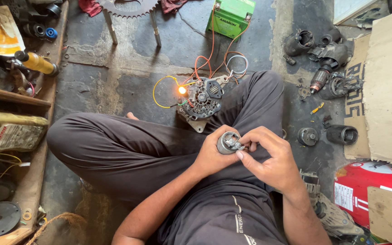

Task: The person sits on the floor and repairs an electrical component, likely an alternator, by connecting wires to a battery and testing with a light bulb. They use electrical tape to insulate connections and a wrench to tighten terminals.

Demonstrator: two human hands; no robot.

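Sitting cross-legged on stained concrete floor (169, 41) | left hand (212, 154), right hand (271, 156) both gripping metal cylinder (227, 143)

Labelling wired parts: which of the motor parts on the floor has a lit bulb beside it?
The alternator on the floor between the person's knees: an orange bulb glows at its left edge and wires run to the green battery. The parts at right are unwired.

Alternator (201, 100) on floor before crossed legs, battery (230, 16) behind it, starter parts (327, 68) right.
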